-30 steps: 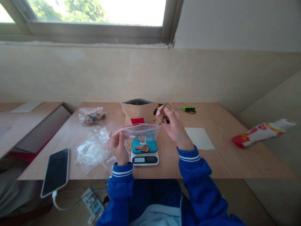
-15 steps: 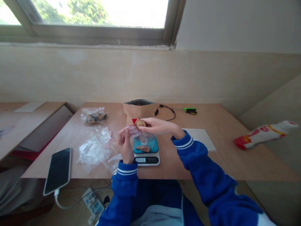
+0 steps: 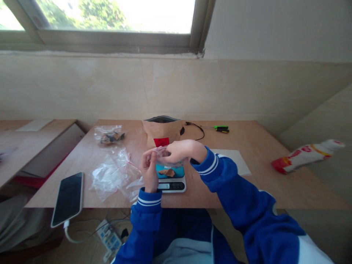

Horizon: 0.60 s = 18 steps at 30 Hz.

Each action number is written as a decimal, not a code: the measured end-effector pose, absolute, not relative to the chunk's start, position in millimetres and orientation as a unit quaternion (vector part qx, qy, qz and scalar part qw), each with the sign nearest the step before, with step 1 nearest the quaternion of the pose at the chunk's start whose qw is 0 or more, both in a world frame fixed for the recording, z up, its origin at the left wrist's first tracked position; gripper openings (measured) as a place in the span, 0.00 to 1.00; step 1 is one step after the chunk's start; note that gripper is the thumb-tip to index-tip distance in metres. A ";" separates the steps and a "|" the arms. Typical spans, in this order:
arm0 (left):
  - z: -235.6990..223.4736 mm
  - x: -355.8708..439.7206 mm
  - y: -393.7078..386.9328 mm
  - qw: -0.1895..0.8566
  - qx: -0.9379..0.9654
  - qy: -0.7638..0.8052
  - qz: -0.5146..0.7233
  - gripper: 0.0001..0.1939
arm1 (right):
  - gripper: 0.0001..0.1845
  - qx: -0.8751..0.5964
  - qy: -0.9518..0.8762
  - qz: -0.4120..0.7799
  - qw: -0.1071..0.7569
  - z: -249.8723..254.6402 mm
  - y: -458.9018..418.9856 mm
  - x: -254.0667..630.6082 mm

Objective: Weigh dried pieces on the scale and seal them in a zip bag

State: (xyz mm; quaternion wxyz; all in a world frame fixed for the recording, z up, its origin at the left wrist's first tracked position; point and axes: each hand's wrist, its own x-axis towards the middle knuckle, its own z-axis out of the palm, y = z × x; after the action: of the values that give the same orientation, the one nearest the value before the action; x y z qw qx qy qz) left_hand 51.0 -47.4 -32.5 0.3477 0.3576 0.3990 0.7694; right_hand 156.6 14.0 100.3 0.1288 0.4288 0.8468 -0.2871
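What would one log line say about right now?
left hand: pinching clear plastic bag | right hand: at the bag | white digital scale with blue top: bearing brown, curved, irregular piece

The left forearm (image 3: 147, 218) is pointing toward the far side, leaning slightly right, with a blue sleeve (image 3: 150, 209) covering it to the wrist. The left hand (image 3: 150, 167) is pinching, its thumb pressing near the curled fingers. The right forearm (image 3: 229, 181) is slanting from near right to far left. At its end, the right wrist (image 3: 200, 152) is bending, and the right hand (image 3: 180, 150) is pointing left, just beside the left fingertips, its own fingertips hiding from clear view.
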 end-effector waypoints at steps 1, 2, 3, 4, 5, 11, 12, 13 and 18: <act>-31.1 49.6 -47.4 0.349 0.352 0.395 0.773 0.13 | 0.22 0.432 0.853 -0.273 0.107 103.0 11.9 154.9; -29.2 48.1 -47.5 0.353 0.343 0.393 0.777 0.14 | 0.23 0.434 0.858 -0.261 0.083 105.3 10.3 153.9; -27.0 46.6 -47.7 0.360 0.332 0.393 0.779 0.14 | 0.24 0.434 0.863 -0.252 0.059 107.1 9.1 153.5; -24.3 45.1 -47.9 0.366 0.320 0.392 0.781 0.14 | 0.24 0.431 0.868 -0.246 0.035 108.8 8.2 153.8; -21.3 43.4 -48.2 0.369 0.307 0.392 0.785 0.14 | 0.24 0.424 0.872 -0.243 0.009 110.4 7.1 154.6; -5.2 15.5 -53.3 0.343 0.212 0.396 0.825 0.15 | 0.13 0.280 0.868 -0.258 -0.318 108.8 -5.1 162.5; -3.9 6.8 -54.8 0.332 0.201 0.398 0.831 0.14 | 0.13 0.272 0.843 -0.251 -0.391 101.7 -8.0 163.2; -2.9 -2.4 -56.5 0.314 0.192 0.400 0.839 0.14 | 0.13 0.273 0.814 -0.236 -0.455 91.2 -10.9 163.6; 1.0 -43.2 -66.8 0.216 0.183 0.412 0.866 0.10 | 0.11 0.293 0.841 -0.167 -0.424 4.8 -21.8 164.6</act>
State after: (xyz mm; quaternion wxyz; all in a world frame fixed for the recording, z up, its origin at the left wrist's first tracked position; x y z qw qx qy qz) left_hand -43.2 -66.8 1.0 0.2165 0.1829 0.4121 0.8659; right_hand 164.6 -21.8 4.8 -0.4238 0.2926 0.8407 -0.1673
